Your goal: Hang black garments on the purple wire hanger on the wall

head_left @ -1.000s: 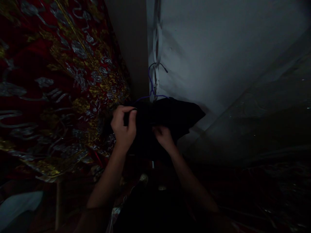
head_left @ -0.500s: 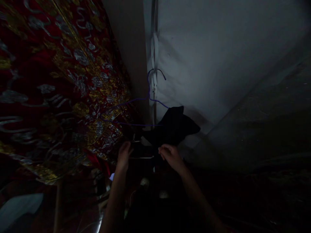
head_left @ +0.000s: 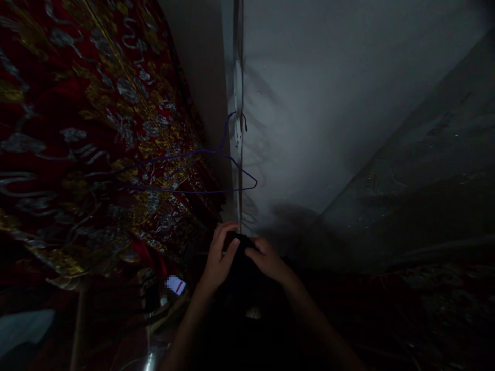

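Observation:
Black cloth [head_left: 243,252], too dark to make out as a garment, is bunched low in the middle of the view. My right hand [head_left: 266,257] is closed on its upper right edge, thumb and fingers together. At the left edge of the cloth, my left hand [head_left: 221,255] has its thumb and fingers apart; the thumb tip is at the cloth and the fingers reach above it. Above both hands hangs a bare purple wire hanger [head_left: 219,151], its hook beside a white vertical strip [head_left: 237,77].
A red cloth with gold and silver embroidery [head_left: 127,93] fills the left side. A pale wall [head_left: 317,93] rises behind and to the right. At lower left are a lit phone-like screen [head_left: 176,285] and a wooden pole [head_left: 79,324]. The floor is very dark.
The black cloth has come off the right side of the hanger and moved down to my hands. My left hand has moved right, close to my right hand. The hanger has swung left.

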A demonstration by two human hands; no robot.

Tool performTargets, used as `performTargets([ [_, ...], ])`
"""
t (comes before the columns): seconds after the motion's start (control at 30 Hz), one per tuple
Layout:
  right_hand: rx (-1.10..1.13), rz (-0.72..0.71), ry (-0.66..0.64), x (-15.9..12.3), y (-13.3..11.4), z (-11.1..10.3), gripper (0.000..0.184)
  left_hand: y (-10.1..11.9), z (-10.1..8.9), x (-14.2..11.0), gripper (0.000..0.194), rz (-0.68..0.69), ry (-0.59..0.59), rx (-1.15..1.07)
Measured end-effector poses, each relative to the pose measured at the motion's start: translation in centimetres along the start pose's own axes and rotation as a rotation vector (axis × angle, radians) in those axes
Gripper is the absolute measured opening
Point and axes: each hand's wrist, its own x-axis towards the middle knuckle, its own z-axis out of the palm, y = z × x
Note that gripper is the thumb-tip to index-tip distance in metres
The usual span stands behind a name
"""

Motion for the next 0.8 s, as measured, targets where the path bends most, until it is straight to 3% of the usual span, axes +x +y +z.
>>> performTargets([
  [0.07,0.002,-0.003,-0.071,0.3,-1.5,-1.1,0.017,-0.7,-1.4,-0.9,0.044,-0.197,-0.182,0.010],
  [0.13,-0.019,-0.120,-0.097,1.2,-3.2,-2.1,0.021,-1.5,-2.9,-2.0,0.050,-0.402,-0.394,0.056],
  [0.23,-0.047,-0.319,0.074,3.8,-5.2,-2.7,0.032,-2.4,-4.9,-3.5,0.047,-0.521,-0.516,0.164],
  [0.3,-0.051,-0.381,0.229,6.4,-5.5,-2.4,0.039,-2.5,-6.3,-3.8,0.042,-0.486,-0.437,0.222],
  [0.37,-0.049,-0.366,0.287,9.2,-5.1,-1.7,0.039,-2.3,-7.9,-3.5,0.035,-0.433,-0.346,0.259],
  [0.5,-0.084,-0.154,0.339,12.8,-2.9,-0.4,0.028,-2.1,-11.7,-1.9,0.021,-0.360,-0.258,0.330],
  [0.6,-0.138,-0.047,0.525,12.3,-1.5,-1.4,0.030,-2.2,-14.0,-0.9,0.019,-0.380,-0.230,0.395],
  [0.7,-0.225,-0.112,0.658,9.7,-1.1,-4.2,0.030,-2.0,-15.1,0.3,0.026,-0.468,-0.218,0.377],
  [0.8,-0.312,-0.176,0.708,6.9,-2.0,-7.1,0.025,-1.1,-15.1,2.7,0.019,-0.352,-0.092,0.321],
])
